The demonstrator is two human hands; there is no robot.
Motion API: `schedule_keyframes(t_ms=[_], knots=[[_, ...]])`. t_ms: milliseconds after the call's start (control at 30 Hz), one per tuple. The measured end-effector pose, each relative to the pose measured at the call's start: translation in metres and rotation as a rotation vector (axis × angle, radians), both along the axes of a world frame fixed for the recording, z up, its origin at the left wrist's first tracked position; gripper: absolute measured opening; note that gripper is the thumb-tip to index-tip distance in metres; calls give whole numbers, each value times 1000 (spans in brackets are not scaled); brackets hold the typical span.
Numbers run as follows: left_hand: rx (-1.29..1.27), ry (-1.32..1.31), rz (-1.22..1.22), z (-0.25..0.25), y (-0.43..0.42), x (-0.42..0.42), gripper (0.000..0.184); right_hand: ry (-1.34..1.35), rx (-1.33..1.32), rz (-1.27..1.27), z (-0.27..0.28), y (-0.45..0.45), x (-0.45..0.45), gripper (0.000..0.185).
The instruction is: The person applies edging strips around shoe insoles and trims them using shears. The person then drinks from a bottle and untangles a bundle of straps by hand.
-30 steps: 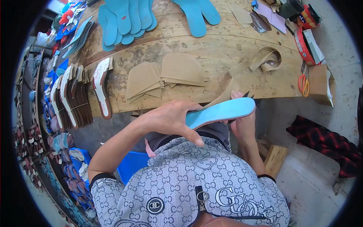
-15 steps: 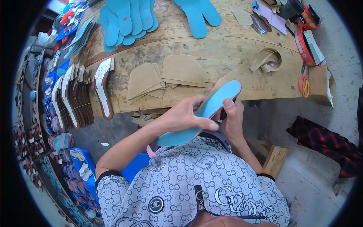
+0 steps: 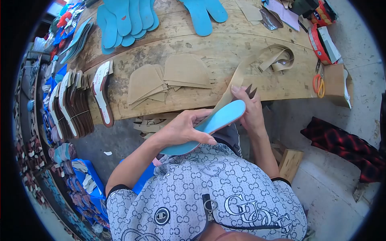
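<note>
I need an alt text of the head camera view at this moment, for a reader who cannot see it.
A left hand grips a blue insole while the right hand holds a long tan strip and a dark, pointed tool. Beyond, a worn wooden table bears more blue insoles and flat, tan cut pieces.

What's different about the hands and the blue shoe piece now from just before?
The right hand took its thumb off the blue insole and moved up to grip the tan strip. Dark pointed tips now poke out beside it. The insole's far end dropped toward the person. The left hand still holds the insole, and the brown cut pieces stayed put.
</note>
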State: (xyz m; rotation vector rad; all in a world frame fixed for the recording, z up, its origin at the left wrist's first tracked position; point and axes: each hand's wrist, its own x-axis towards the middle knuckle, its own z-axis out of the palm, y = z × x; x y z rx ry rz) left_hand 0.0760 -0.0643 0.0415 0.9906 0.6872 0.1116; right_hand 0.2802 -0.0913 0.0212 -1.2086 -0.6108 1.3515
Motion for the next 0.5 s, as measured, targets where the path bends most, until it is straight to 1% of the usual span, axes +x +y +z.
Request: schedule_keyframes(t_ms=[133,167,200,267,300,367,400,467,500], knots=[[89,-14,69,-4,-2,-3,75,-135,35,-54,-13,0,5,25],[106,-18,100,-8,-2,-5,75,-131,37,-59,-10,-4,4,25],[309,63,85,-10,-2,-5,74,-126,39,-63,8,-10,-2,26],[717,219,43,-14,-1,1,73,99,-6,-210,17,-8,-19,27],[810,265,31,-17,-2,7,73,209,-22,-292,21,-7,-28,28],[993,359,6,-23,-4,19,72,525,71,-249,-18,-7,-19,28],[957,320,2,-24,-4,19,58,678,61,-159,-23,-5,-11,30],[479,167,-33,-5,19,12,45,664,145,-11,-20,-4,-1,31],[240,90,-45,0,28,6,41,656,186,65,-17,-3,1,32]])
